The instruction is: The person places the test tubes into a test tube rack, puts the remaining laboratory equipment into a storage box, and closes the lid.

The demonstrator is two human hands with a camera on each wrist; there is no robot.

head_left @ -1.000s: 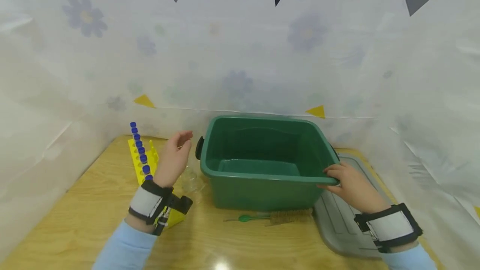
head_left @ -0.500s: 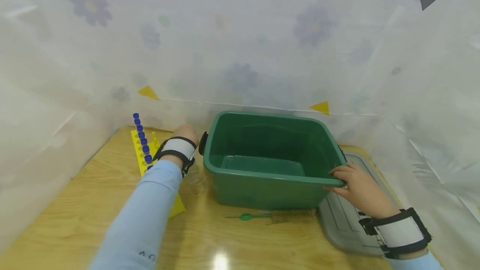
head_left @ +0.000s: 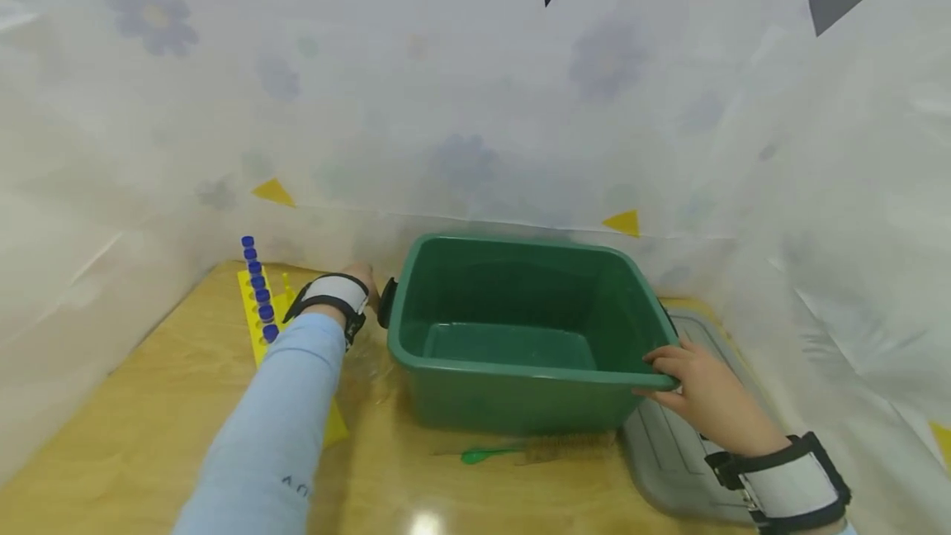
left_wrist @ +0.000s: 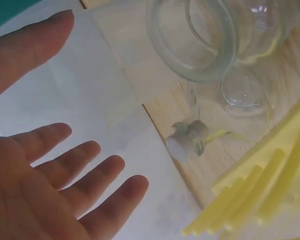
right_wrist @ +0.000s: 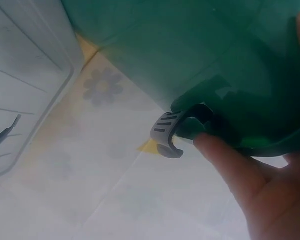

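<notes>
Green tub on the desk, beside a grey lid. Right hand grips the tub's right rim, fingers curled over it. Left hand, fingers spread and empty, hovers near a glass jar left of the tub.

The left arm stretches forward and away from the body, its light blue sleeve running up to a black and white wrist strap, and the left hand is mostly hidden beyond that strap in the head view. Seen from the left wrist, that hand lies open, palm showing, fingers spread and nearly straight, thumb held apart above them, holding nothing. The right arm is bent in close, its wrist wearing the same kind of strap. The right hand has its fingers curled in a grip, thumb on top.
</notes>
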